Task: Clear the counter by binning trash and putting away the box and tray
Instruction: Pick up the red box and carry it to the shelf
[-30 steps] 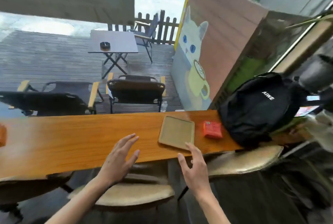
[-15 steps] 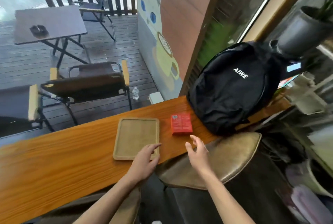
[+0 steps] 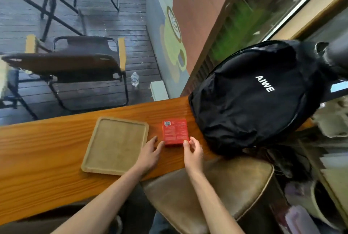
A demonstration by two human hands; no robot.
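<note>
Both bare forearms reach forward, side by side. The left hand [image 3: 149, 153] lies palm down with fingers nearly straight, its fingertips touching the near left corner of the box [image 3: 175, 131]. The right hand [image 3: 194, 152] is slightly curled, its thumb and fingers resting at the near right corner of the box. The wrists are straight and low.
</note>
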